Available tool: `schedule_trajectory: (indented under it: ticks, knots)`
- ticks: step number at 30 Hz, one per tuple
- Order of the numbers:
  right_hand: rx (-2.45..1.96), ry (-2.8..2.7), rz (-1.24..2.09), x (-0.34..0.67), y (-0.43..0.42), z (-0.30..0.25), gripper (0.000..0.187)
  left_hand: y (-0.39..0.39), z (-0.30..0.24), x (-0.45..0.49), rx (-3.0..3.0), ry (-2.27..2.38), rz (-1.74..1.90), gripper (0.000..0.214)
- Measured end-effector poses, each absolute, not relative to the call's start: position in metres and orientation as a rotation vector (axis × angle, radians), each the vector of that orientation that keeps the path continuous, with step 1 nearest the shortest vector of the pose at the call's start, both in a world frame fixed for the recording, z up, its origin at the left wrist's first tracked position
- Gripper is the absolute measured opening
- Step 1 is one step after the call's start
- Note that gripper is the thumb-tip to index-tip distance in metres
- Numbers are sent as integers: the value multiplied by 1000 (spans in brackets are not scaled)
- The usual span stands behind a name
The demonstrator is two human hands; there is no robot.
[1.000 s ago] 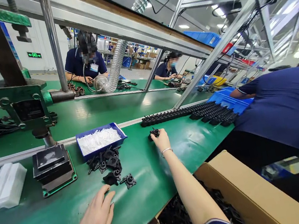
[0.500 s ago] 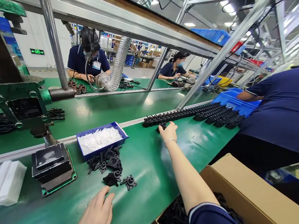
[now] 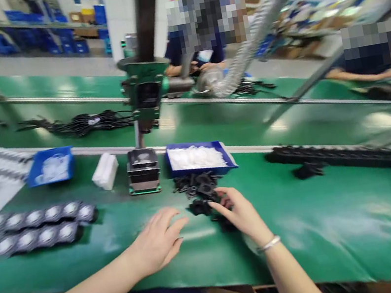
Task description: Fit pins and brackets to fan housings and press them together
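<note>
My right hand [image 3: 242,213] is over the near right side of a pile of black plastic parts [image 3: 202,185]. Its thumb and forefinger are apart, the other fingers curl underneath, and no part shows gripped between them. Just left of the pile, my left hand [image 3: 160,240] hovers low over the green bench with fingers spread and nothing in it. Behind the pile stands a blue tray [image 3: 229,158] of thin white pieces. One loose black part [image 3: 310,170] lies in front of a long row of black parts [image 3: 347,156] on the right. Motion blurs the finer shapes.
A press with a green head [image 3: 149,91] rises over a black block [image 3: 142,168]. To its left are a white block [image 3: 105,171], a blue bin [image 3: 51,165] and two rows of round white-topped black pieces [image 3: 38,227]. Co-workers sit across the bench.
The view has swung left. My right hand has come back from the row of black parts to the pile, leaving one part lying by the row. My left hand stays spread near the pile.
</note>
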State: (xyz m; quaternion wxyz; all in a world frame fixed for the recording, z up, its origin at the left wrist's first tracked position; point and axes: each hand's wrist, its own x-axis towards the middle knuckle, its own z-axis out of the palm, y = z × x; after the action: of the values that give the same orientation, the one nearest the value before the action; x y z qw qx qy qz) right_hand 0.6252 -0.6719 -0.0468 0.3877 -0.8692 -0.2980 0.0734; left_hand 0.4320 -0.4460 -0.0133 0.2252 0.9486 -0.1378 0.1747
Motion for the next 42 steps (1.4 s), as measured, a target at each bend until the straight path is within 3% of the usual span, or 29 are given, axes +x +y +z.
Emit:
schedule_trajectory:
  ticks: [6, 12, 14, 19, 22, 30, 42]
  knots:
    - [-2234, -666, 364, 645, -668, -56, 57, -337, 20, 376, 3009, 303, 412, 63]
    - [-2270, -784, 392, 651, -679, -37, 45, -280, 12, 359, 3120, 165, 90, 39]
    - [-2288, -759, 305, 644, -683, -26, 40, -286, 6, 366, 3026, 88, 130, 32]
    - [-2023, -854, 273, 590, -663, -14, 31, -342, -13, 383, 2634, 30, 247, 45]
    - [-1920, -1062, 368, 551, -635, -30, 24, -377, -26, 392, 2426, 32, 297, 43]
    - [-1946, -1102, 252, 529, -608, -67, 17, -405, -47, 398, 1969, 231, 258, 55]
    - [-1643, -1202, 218, 523, -560, -8, 18, -403, -55, 398, 1885, 198, 257, 58]
